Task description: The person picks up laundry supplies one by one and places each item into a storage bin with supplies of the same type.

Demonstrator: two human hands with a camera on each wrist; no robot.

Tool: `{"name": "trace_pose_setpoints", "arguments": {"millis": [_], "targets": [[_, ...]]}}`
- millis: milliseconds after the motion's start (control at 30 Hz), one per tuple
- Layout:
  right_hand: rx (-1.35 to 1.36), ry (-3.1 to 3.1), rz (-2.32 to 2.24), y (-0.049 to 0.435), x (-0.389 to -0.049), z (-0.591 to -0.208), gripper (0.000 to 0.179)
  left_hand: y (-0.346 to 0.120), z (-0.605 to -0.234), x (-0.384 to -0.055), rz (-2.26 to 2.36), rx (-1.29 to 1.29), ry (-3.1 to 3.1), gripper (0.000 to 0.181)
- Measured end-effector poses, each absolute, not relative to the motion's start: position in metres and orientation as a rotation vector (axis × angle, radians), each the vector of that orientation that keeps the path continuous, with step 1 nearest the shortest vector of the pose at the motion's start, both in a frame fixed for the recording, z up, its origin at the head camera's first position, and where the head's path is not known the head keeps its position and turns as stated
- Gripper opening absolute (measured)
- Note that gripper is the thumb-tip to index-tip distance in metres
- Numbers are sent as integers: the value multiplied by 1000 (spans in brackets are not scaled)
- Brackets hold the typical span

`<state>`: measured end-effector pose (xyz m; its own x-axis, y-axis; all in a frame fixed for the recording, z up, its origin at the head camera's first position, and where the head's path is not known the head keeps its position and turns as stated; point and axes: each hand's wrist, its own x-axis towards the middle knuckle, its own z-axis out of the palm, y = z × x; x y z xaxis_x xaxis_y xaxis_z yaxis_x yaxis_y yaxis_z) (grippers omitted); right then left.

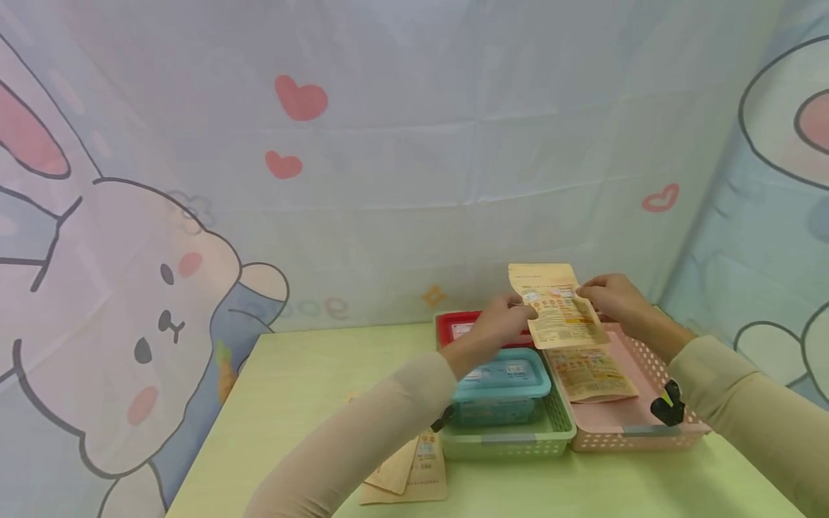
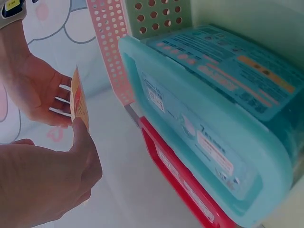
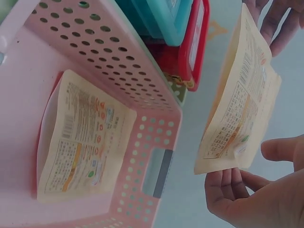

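A cream-coloured pouch with printed text and small pictures is held up above the two baskets. My left hand pinches its left edge, the thumb lying along the face in the left wrist view. At the opposite edge is my right hand; in the right wrist view its fingers touch the pouch from behind, and the thumb stands a little apart. Below lies a similar pouch inside the pink basket, also visible flat against the basket floor in the right wrist view.
Left of the pink basket stands a green basket with a blue-lidded box and a red-lidded box. Several pouches lie on the table at front, partly under my left sleeve. A printed curtain hangs behind.
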<state>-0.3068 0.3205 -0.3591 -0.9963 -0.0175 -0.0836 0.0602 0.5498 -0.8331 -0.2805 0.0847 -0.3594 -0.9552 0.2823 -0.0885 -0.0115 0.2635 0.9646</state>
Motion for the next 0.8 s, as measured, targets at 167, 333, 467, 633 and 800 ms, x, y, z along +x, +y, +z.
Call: {"name": "trace_pose_setpoints", "arguments": {"millis": [167,333,467,633,800], "targets": [[26,2708,-1385,329,-307,-357,57,94,-363,-277,1859,248,2115,48],[42,2672,-1358,338,-309,-359,58,101,-365,-272,1895,231,2054,27],[55,2651,-1361,345,-310,-363,58,107,-369,-269,1921,185,2038,25],[71,2644,-1329,353,-310,-368,55,115,-375,-266,1911,101,2040,30],[87,2626,-1278,360,-306,-374,56,121,-381,-265,1901,121,2001,39]]}}
